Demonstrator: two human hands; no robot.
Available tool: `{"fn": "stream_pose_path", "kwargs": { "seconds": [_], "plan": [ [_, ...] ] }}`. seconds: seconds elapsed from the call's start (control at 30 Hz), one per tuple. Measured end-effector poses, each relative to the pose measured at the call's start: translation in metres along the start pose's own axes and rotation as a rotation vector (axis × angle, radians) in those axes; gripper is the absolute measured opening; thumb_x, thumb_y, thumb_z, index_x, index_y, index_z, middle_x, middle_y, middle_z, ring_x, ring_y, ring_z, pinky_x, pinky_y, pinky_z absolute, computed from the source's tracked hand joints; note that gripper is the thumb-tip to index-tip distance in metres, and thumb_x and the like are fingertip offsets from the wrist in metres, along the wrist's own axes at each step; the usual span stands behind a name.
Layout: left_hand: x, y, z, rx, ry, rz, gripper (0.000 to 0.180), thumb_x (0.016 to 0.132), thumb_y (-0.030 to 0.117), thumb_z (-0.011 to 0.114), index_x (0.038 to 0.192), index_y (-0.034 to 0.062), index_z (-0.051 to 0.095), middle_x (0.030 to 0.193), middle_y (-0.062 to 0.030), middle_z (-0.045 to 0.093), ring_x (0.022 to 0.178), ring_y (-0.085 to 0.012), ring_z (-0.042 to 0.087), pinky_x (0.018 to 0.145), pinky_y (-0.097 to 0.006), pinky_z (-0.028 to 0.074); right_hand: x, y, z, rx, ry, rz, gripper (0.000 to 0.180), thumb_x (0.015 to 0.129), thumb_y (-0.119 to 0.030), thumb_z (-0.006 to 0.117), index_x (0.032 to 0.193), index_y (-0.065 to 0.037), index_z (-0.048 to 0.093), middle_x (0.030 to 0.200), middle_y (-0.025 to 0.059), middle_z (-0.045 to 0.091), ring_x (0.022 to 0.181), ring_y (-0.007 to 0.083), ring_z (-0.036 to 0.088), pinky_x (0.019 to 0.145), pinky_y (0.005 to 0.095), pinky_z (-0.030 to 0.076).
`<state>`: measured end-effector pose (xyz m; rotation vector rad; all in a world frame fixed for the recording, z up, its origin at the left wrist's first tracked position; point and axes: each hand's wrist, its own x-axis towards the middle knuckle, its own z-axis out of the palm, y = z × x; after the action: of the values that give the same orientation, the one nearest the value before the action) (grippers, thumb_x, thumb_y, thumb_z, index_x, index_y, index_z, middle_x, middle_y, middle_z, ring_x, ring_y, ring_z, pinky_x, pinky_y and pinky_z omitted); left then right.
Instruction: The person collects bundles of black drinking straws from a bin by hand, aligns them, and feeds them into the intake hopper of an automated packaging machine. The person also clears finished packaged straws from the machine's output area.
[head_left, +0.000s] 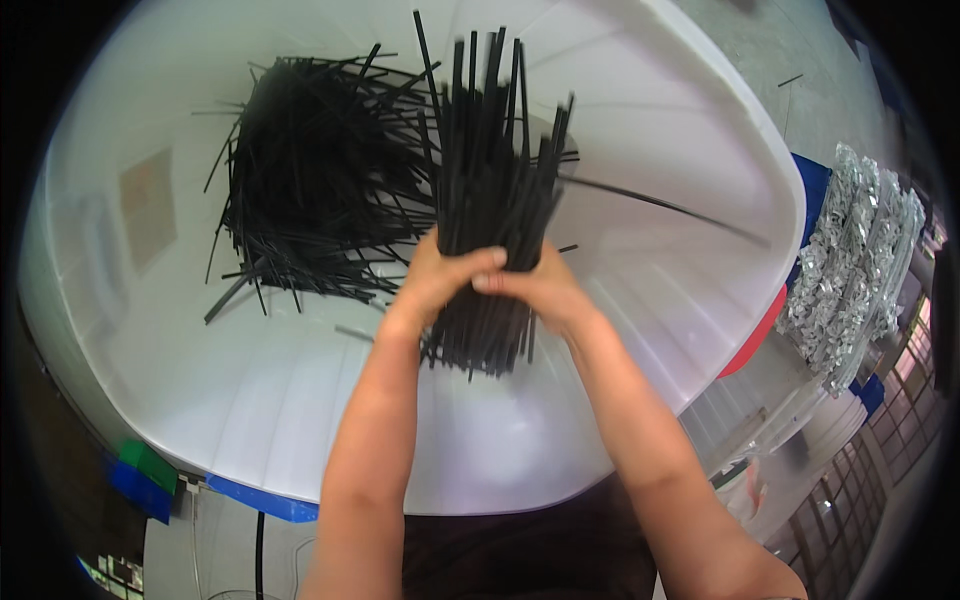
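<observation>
Both my hands grip one thick bundle of thin black sticks [490,190], roughly upright in the picture, with ends sticking out unevenly at the top. My left hand [435,280] wraps its left side and my right hand [545,285] its right side. The thumbs meet across the front; the other fingers are hidden behind the sticks. Left of the bundle, a large tangled pile of similar black sticks [320,180] lies inside a big white tub [680,140]. One loose stick [665,205] points out to the right of the bundle.
The tub's curved rim surrounds my work area. Beyond its right side hang or lie bunches of shiny silver strips [850,260], near a red rounded object [755,335]. Green and blue boxes [145,480] sit at the lower left. Blue material [265,498] shows under the near rim.
</observation>
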<state>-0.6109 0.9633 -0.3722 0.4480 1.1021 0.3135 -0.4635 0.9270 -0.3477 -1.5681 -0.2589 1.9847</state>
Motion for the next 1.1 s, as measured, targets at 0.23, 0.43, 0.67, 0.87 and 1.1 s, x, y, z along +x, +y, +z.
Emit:
{"fn": "stream_pose_path", "kwargs": {
  "seconds": [0.23, 0.43, 0.67, 0.87, 1.1],
  "plan": [
    [-0.007, 0.025, -0.004, 0.065, -0.145, -0.032, 0.060, 0.058, 0.013, 0.077, 0.110, -0.0013, 0.050, 0.100, -0.0092, 0.059, 0.091, -0.0173, 0.056, 0.082, -0.029, 0.045, 0.001, -0.002, 0.006, 0.018, -0.018, -0.096, 0.069, 0.062, -0.011, 0.073, 0.120, -0.001, 0.039, 0.111, 0.0081, 0.052, 0.104, 0.0181, 0.048, 0.091, 0.0306, 0.038],
    [-0.119, -0.089, 0.006, -0.235, -0.241, -0.608, 0.063, 0.062, 0.005, 0.073, 0.119, -0.0004, 0.046, 0.115, -0.0088, 0.052, 0.108, -0.0195, 0.048, 0.094, -0.031, 0.037, -0.125, 0.093, 0.017, 0.294, -0.031, 0.433, 0.090, 0.057, 0.013, 0.067, 0.133, -0.006, 0.024, 0.124, 0.0076, 0.042, 0.116, 0.0203, 0.040, 0.094, 0.0325, 0.039],
    [-0.001, -0.015, 0.030, 0.039, -0.191, -0.123, 0.057, 0.063, 0.010, 0.073, 0.112, -0.0016, 0.048, 0.104, -0.0099, 0.056, 0.093, -0.0177, 0.055, 0.081, -0.029, 0.045, -0.028, 0.037, -0.022, 0.084, 0.116, -0.081, 0.081, 0.054, -0.001, 0.075, 0.123, -0.004, 0.033, 0.110, 0.0071, 0.052, 0.103, 0.0180, 0.049, 0.089, 0.0329, 0.041],
    [0.039, 0.038, 0.045, 0.016, -0.110, 0.053, 0.056, 0.063, 0.004, 0.073, 0.112, -0.0014, 0.045, 0.099, -0.0092, 0.057, 0.091, -0.0185, 0.056, 0.079, -0.031, 0.047, 0.010, -0.036, -0.033, -0.108, 0.141, -0.342, 0.082, 0.056, -0.004, 0.076, 0.125, -0.004, 0.032, 0.113, 0.0097, 0.050, 0.103, 0.0200, 0.049, 0.088, 0.0322, 0.041],
    [-0.095, -0.071, 0.025, 0.154, -0.259, -0.419, 0.066, 0.051, 0.011, 0.080, 0.110, 0.0022, 0.054, 0.104, -0.0060, 0.057, 0.094, -0.0171, 0.053, 0.085, -0.030, 0.042, -0.122, 0.117, 0.022, -0.093, 0.229, -0.337, 0.116, 0.050, -0.011, 0.081, 0.137, -0.007, 0.004, 0.136, 0.0156, 0.022, 0.125, 0.0299, 0.027, 0.102, 0.0374, 0.028]
  ]
}}
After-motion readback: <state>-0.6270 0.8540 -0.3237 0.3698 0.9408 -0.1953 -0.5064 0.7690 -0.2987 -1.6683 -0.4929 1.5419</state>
